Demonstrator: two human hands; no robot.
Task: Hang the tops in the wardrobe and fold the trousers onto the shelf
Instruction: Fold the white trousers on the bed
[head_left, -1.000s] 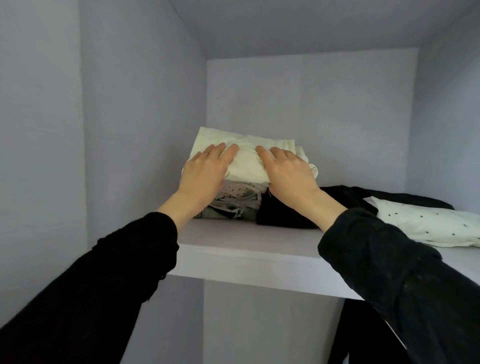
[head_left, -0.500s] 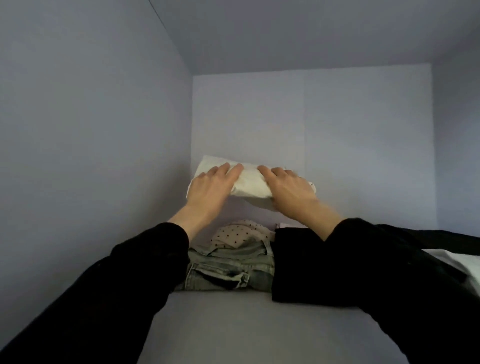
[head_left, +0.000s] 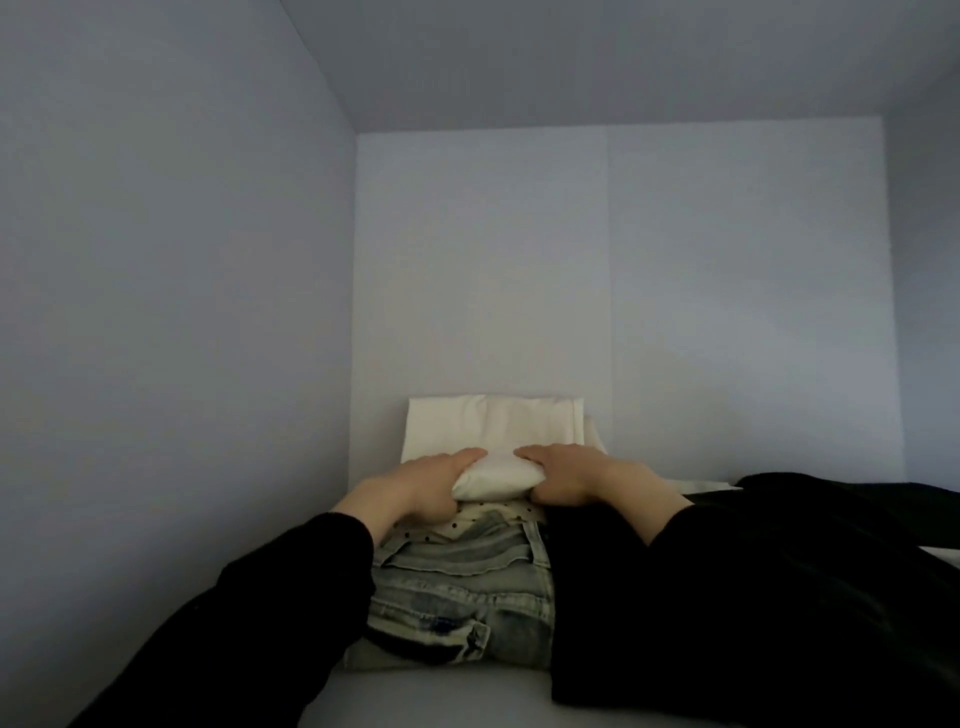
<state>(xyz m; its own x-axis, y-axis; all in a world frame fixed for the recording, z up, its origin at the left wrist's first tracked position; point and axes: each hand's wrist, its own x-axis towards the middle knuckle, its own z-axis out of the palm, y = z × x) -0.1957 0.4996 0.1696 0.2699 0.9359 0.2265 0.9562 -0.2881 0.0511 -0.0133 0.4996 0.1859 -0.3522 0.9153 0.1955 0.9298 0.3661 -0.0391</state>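
Both hands, left (head_left: 415, 486) and right (head_left: 576, 478), apparently grip the folded white trousers (head_left: 493, 441) above the jeans (head_left: 462, 592) beneath them.

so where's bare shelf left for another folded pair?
Free: the shelf strip in front of the jeans. Crowded: left corner stack, where the left hand and right hand hold the white folded piece; black garment covers the right.
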